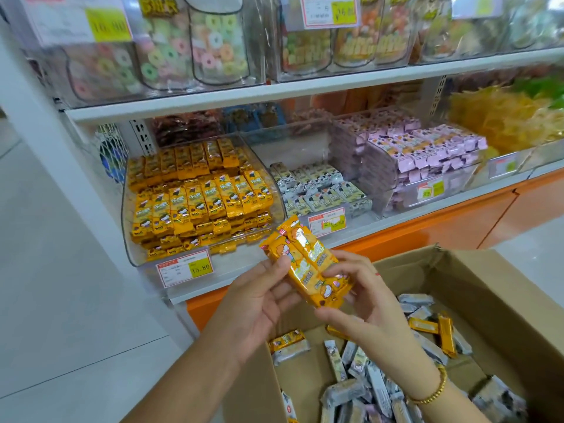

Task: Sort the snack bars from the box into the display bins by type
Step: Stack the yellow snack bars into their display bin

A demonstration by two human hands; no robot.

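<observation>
Head view: left hand [259, 297] and right hand [363, 303] grip yellow snack bars [308, 267] slanting upper-left to lower-right.

Single head view, forward-down, close over hands [305, 297]

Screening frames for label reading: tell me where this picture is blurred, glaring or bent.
Head view: top-shelf candy jars and price tags are smeared soft; glare streaks the clear bins and the foil of the orange bars pinched in the left hand and right hand; the wide lens slants the shelf edge; the box looks sharper.
</observation>
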